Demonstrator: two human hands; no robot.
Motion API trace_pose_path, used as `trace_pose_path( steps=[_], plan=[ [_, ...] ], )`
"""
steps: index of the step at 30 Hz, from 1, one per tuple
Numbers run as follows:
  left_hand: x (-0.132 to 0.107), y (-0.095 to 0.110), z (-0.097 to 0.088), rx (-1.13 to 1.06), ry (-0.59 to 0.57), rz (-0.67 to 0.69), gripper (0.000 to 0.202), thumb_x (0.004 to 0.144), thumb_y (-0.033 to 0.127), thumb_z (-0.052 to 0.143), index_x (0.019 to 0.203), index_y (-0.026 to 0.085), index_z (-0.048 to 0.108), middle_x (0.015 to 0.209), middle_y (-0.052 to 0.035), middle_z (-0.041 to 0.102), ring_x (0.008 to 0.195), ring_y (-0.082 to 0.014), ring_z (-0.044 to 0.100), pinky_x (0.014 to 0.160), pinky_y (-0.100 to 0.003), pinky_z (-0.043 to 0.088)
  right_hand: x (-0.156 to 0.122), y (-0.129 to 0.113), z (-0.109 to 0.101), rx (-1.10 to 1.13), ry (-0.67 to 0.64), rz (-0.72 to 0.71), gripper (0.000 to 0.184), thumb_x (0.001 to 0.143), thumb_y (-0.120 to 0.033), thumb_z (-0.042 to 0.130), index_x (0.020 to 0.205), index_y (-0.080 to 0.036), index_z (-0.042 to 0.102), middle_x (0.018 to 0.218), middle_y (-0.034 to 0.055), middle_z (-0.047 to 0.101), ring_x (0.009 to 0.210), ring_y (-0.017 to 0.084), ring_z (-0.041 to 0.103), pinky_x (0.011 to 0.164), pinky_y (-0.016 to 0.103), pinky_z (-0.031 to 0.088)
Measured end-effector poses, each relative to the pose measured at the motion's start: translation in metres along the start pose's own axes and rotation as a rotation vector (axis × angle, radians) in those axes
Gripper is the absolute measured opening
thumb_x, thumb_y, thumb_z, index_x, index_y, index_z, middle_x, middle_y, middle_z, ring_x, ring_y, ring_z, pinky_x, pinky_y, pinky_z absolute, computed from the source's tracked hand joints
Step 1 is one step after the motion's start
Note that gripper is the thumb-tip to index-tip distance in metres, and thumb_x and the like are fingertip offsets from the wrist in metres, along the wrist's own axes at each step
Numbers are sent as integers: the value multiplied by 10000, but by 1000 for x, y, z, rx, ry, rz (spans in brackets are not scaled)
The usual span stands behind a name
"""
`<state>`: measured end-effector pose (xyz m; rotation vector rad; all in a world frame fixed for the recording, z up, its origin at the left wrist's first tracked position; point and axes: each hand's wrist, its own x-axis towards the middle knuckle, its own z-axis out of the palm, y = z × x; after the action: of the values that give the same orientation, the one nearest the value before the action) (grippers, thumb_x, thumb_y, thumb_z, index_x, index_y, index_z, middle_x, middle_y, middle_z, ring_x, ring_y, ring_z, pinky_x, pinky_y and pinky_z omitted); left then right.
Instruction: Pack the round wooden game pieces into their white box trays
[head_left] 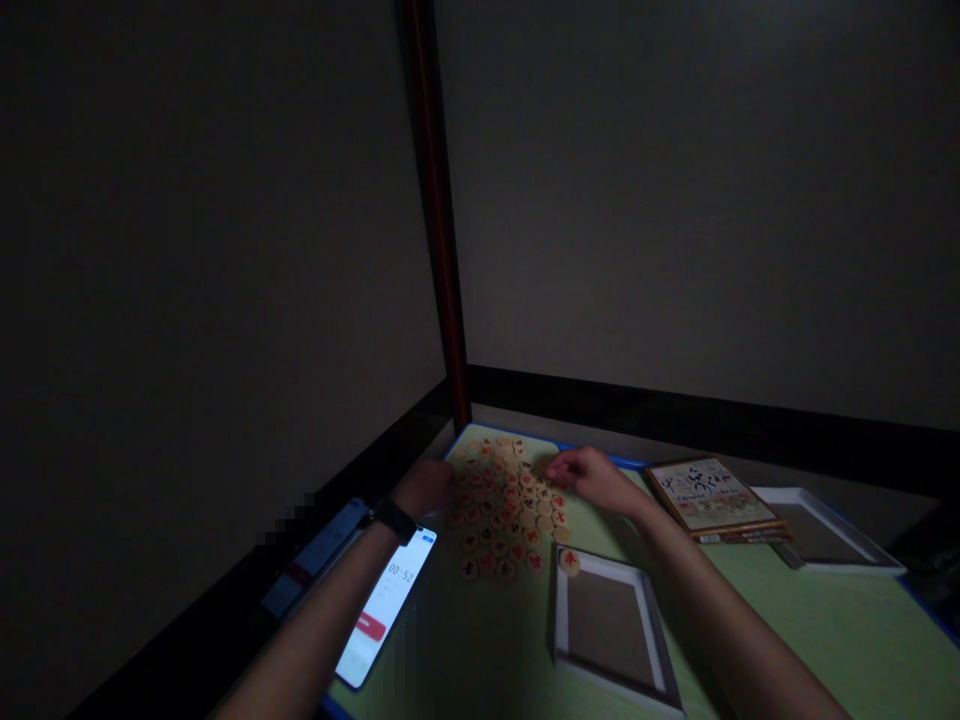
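Observation:
Many round wooden Chinese chess pieces [510, 515] with red or black characters lie spread on the green tabletop, several of them blank side up. At the left edge of the spread is my left hand [427, 487], dark and partly turned away, so its fingers do not show clearly. A dark watch [394, 520] is on that wrist. My right hand [592, 475] is at the far right edge of the pieces, its fingers curled together and fingertips close to the pieces. Whether a piece is between them is hidden.
An open box tray [664, 640] stands in front, one red-marked piece [568, 562] at its corner. A lit phone [386, 605] showing a timer leans at the left. The printed game box [712, 495] and another tray [832, 535] lie right. Walls [675, 200] meet behind the table.

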<state>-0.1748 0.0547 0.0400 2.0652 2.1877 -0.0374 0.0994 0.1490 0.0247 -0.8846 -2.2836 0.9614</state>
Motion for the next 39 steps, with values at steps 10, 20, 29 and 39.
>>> trace_pose_path(
  steps=[10,20,29,39],
  plan=[
    [-2,1,9,-74,24,98,214,872,164,496,877,154,709,899,-111,725,865,-205,661,808,-293,498,-1,-5,-1,-8,-17,-15,242,796,-341,554,704,-159,684,677,16,662,645,156,568,629,274,445],
    [3,-8,2,-145,53,110,236,784,97,544,938,168,707,950,-55,717,894,-180,656,773,-237,477,-2,-5,-2,-12,-12,-8,249,794,-359,551,709,-165,681,658,10,639,624,147,542,613,267,424],
    [2,-14,4,-282,57,80,160,730,105,588,867,160,650,834,-17,699,765,-146,626,636,-212,430,-2,-6,-2,-23,-17,-11,268,800,-372,538,686,-167,668,627,0,610,595,135,507,586,260,399],
    [3,-14,8,-141,29,61,141,778,131,573,856,145,690,889,-60,712,819,-177,649,691,-240,439,-1,0,-1,-15,-17,-16,245,794,-350,551,700,-162,678,652,5,634,616,140,526,597,260,407]
  ],
)
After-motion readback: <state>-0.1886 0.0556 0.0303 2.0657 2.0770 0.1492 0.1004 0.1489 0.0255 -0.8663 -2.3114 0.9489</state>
